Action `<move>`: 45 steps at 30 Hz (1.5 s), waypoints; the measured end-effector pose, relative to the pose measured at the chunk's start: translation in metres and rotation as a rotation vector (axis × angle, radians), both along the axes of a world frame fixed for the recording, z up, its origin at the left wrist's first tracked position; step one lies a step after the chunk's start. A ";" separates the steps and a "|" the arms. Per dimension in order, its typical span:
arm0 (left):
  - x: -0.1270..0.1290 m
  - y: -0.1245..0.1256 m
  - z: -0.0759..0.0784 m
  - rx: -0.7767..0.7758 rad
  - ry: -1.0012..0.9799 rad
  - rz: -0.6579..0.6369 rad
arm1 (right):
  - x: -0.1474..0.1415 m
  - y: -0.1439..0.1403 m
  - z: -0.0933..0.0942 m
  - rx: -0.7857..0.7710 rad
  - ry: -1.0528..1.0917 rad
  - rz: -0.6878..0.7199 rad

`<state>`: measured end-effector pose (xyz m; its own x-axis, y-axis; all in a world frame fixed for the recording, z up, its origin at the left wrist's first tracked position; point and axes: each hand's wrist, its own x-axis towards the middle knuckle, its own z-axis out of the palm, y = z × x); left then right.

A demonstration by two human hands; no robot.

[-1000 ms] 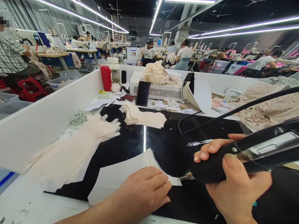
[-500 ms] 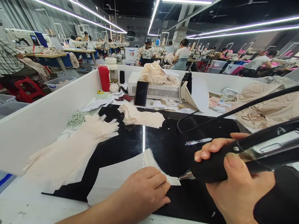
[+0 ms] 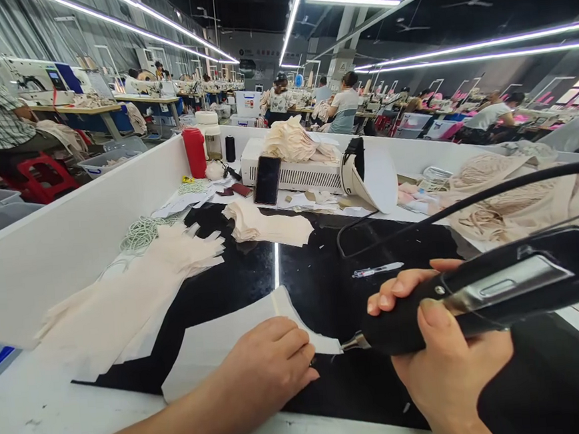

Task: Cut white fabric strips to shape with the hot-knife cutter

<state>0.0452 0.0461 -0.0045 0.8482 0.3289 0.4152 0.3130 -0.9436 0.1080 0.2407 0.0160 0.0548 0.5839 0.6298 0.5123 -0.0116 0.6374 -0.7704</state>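
My right hand [image 3: 444, 345] is wrapped round a black corded handheld tool [image 3: 481, 295] with a pointed metal tip. That tip meets the right-hand corner of a white fabric piece [image 3: 214, 343], which lies on the black work surface [image 3: 343, 386]. On the fabric's near edge rests my left hand [image 3: 275, 358], its fingers bent and pressed together on the piece; the fingertips are partly hidden. A strip of slightly different tone runs along the fabric's curved edge. Beyond the tool lies a pen [image 3: 378, 270].
Cream fabric pieces are stacked at left [image 3: 120, 297] and farther back [image 3: 265, 224]. A phone [image 3: 266, 180] leans on a white vented box [image 3: 311, 175]. The tool's black cable [image 3: 508, 190] arches across the right. Low white walls [image 3: 92, 192] border the table; co-workers sit beyond.
The view has shifted slightly, so everything appears a little farther left. Both hands keep their places, with the tool's tip still at the fabric's corner.
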 end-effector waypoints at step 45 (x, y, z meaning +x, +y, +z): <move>0.006 -0.004 -0.007 -0.025 0.021 0.015 | 0.003 -0.008 0.001 -0.054 0.003 -0.011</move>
